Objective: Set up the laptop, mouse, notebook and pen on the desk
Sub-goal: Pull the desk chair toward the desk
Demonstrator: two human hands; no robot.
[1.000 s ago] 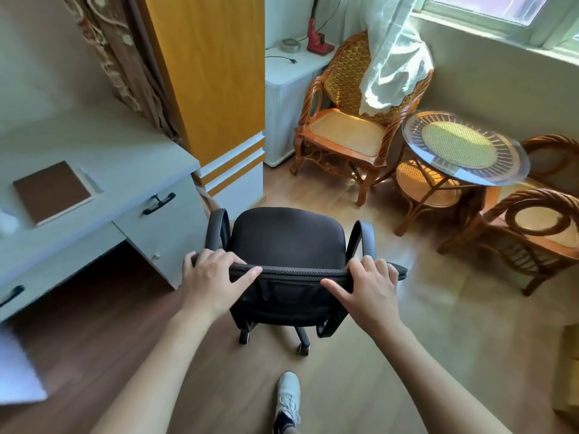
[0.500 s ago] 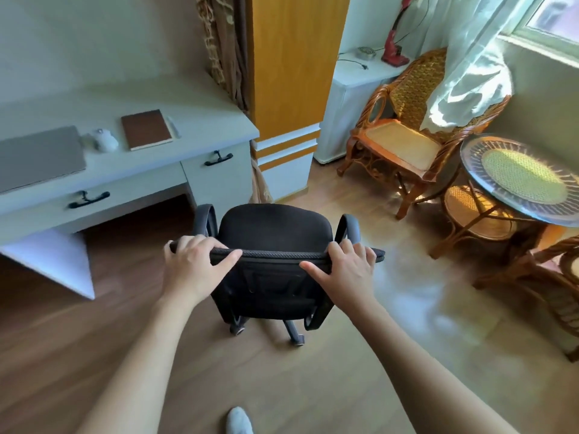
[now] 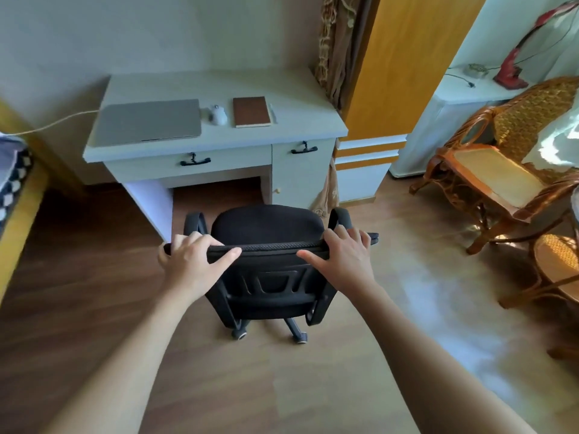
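Note:
A grey laptop point(image 3: 149, 122), lid closed, lies on the left of the pale desk point(image 3: 300, 126). Right of it sits a white mouse point(image 3: 218, 114), then a brown notebook point(image 3: 251, 111), with a pale pen point(image 3: 273, 113) along its right edge. A black office chair point(image 3: 266, 228) stands on the floor in front of the desk, facing it. My left hand point(image 3: 191, 261) grips the left of the chair's backrest top. My right hand point(image 3: 344, 258) grips its right side.
A white cable point(image 3: 53, 123) runs from the laptop off to the left. A bed edge point(image 3: 15, 195) is at the far left. An orange wardrobe point(image 3: 404, 64), a white cabinet point(image 3: 463, 98) and rattan chairs point(image 3: 501, 170) fill the right. The floor is wood.
The view has swung left, so the whole desk now lies ahead. The chair has turned with my hands to face the desk. Both hands keep their grip on the backrest.

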